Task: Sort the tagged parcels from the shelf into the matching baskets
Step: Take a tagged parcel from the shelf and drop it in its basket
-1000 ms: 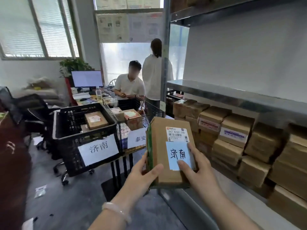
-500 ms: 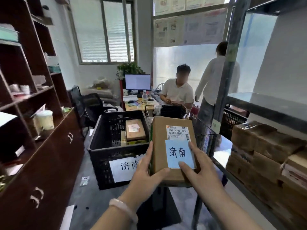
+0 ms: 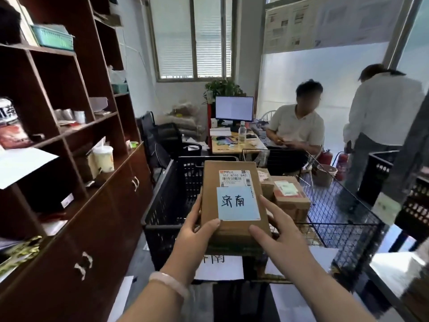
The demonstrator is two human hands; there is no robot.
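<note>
I hold a brown cardboard parcel (image 3: 232, 198) with a barcode label and a blue tag reading 济南. My left hand (image 3: 197, 231) grips its left edge, thumb on top. My right hand (image 3: 276, 233) grips its right edge, thumb on top as well. The parcel hangs over the front rim of the black plastic basket (image 3: 167, 205), whose white sign (image 3: 220, 267) is partly hidden behind the parcel. To the right stands a wire basket (image 3: 343, 219) holding a brown parcel (image 3: 290, 196) with a green tag.
A dark wooden cabinet (image 3: 97, 217) with shelves fills the left side. Behind the baskets are a desk (image 3: 232, 145) with a monitor, a seated person (image 3: 297, 126) and a standing person (image 3: 383, 119). Another black crate (image 3: 380, 173) sits at the right.
The view has turned left, away from the metal shelf of parcels. The parcel has come over the black basket, held by both hands the same way.
</note>
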